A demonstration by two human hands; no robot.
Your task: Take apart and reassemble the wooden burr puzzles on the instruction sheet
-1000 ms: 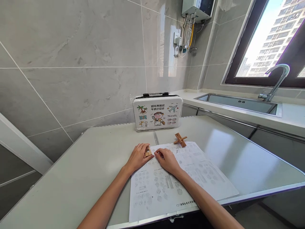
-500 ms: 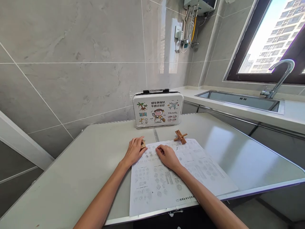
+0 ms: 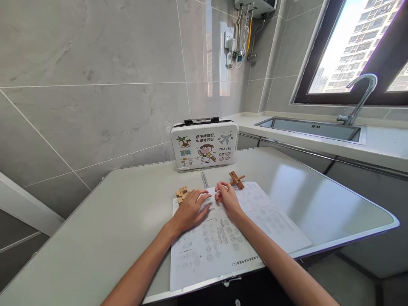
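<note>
My left hand (image 3: 190,209) lies flat on the printed instruction sheet (image 3: 229,238) with its fingers stretched out and nothing in it. Just beyond its knuckles, at the sheet's far left corner, sits a small wooden block puzzle piece (image 3: 181,193). My right hand (image 3: 227,198) rests on the sheet with its fingers curled together; what they pinch, if anything, is hidden. A cross-shaped wooden puzzle (image 3: 236,179) lies at the sheet's far edge, just past my right fingertips.
A white tin case with cartoon pictures and the word TRAVEL (image 3: 204,144) stands against the tiled wall. The grey table (image 3: 105,229) ends close to me. A sink (image 3: 309,128) with a tap (image 3: 358,98) lies at the right under a window.
My left hand let go of the wooden block piece, which now lies beside it, and slid right onto the sheet. My right hand moved forward toward the cross-shaped puzzle.
</note>
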